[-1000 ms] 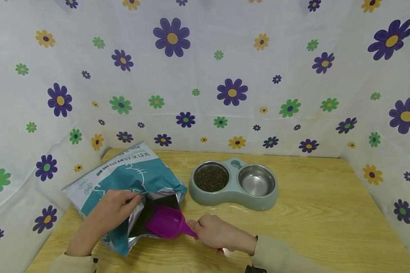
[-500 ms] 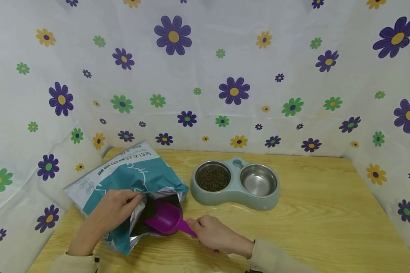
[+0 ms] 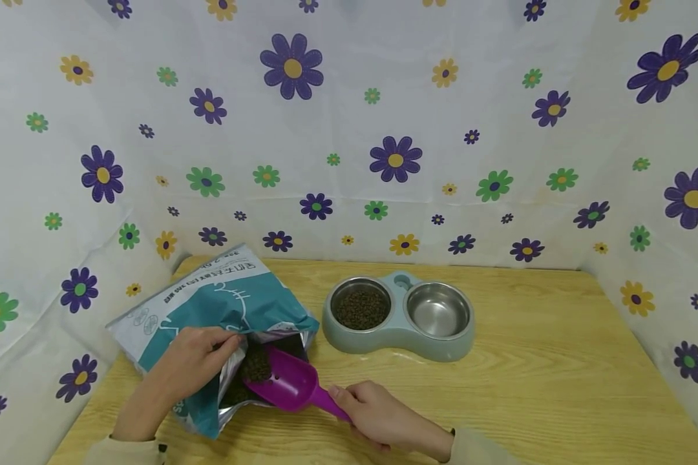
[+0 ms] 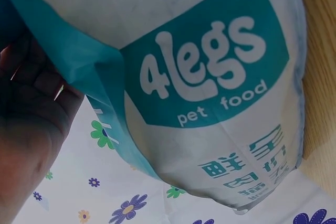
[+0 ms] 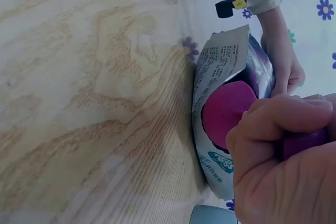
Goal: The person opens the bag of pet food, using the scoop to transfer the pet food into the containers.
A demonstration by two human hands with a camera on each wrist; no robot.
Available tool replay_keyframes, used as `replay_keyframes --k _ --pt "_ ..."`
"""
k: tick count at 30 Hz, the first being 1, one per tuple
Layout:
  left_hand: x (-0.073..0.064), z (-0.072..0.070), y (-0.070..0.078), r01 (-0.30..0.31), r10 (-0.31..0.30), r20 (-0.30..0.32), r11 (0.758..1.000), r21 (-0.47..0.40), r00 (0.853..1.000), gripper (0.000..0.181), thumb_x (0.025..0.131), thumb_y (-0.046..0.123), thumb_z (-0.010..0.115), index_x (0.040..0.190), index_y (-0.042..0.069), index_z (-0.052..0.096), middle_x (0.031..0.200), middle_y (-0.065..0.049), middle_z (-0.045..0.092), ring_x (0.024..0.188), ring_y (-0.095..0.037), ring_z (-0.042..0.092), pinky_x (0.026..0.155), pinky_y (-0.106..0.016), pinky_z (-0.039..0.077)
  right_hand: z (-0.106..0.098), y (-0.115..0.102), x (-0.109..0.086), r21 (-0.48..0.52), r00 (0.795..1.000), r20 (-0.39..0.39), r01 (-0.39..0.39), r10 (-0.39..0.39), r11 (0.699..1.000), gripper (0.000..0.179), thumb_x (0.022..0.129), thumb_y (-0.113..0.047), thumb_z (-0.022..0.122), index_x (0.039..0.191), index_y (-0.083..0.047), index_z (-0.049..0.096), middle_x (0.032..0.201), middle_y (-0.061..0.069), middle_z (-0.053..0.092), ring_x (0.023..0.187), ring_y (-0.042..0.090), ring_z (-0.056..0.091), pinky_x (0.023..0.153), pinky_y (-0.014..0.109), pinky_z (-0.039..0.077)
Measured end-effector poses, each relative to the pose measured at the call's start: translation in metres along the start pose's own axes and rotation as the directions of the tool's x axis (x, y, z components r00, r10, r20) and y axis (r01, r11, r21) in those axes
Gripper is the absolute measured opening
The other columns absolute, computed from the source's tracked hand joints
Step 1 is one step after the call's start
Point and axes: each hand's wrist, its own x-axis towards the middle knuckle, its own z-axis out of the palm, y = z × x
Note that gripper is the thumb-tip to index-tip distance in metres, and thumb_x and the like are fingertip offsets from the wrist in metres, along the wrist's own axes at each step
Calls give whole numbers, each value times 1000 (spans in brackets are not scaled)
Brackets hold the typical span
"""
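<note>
A teal and white pet food bag (image 3: 221,303), printed "4Legs pet food" in the left wrist view, lies on its side with its mouth toward me. My left hand (image 3: 189,361) pinches the upper edge of that mouth and holds it raised. In my right hand (image 3: 378,413) is the handle of a magenta scoop (image 3: 293,387). The scoop's front end is inside the bag's mouth, with brown kibble (image 3: 256,365) on its tip. In the right wrist view, fingers (image 5: 283,116) wrap round the handle and the scoop's back faces me.
Right of the bag stands a blue-grey double feeder (image 3: 395,336). Its left steel bowl holds kibble (image 3: 360,310); the right steel bowl (image 3: 437,310) shows a bare bottom. A flower-print cloth (image 3: 349,129) surrounds the wooden table (image 3: 535,361).
The scoop has drawn slightly back toward the lower right, and kibble now shows on its front. My left hand keeps its hold on the bag's edge.
</note>
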Motion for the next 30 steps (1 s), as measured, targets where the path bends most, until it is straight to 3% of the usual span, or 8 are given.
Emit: replay_keyframes --k 5,13,18,23,30 --pt "1 -1 0 3 -3 -4 1000 2 1000 45 97 9 68 60 27 49 58 19 34 51 5 32 50 -20 33 -6 1 -6 34 1000 -3 -16 17 999 57 106 -49 49 90 3 65 49 -3 43 33 7 25 32 22 22" --pt "2 -1 2 10 -10 15 1000 -9 1000 45 97 9 67 60 25 47 59 18 34 51 5 32 50 -19 33 -16 7 -15 -6 999 -36 14 -14 1000 59 103 -53 54 89 3 63 57 -3 52 35 7 25 33 22 22" --pt "-1 0 3 14 -13 28 1000 -16 1000 45 98 10 67 60 26 48 59 18 34 51 5 33 50 -19 34 -23 10 -24 -18 996 -79 48 -50 999 57 104 -49 55 90 6 63 56 -6 44 42 8 26 38 21 22" --pt "-1 2 3 20 -19 28 1000 -22 999 46 99 11 66 60 27 46 58 18 33 50 5 33 49 -19 34 -34 10 -36 4 996 -71 62 -62 998 57 105 -47 53 92 8 61 56 -6 43 43 7 24 39 21 22" --pt "0 1 3 13 -12 8 1000 -2 1000 47 98 12 67 59 27 47 58 18 34 50 5 33 49 -20 34 -59 8 -55 87 999 -46 12 -8 996 61 104 -51 52 98 10 54 52 -5 38 37 5 22 34 21 20"
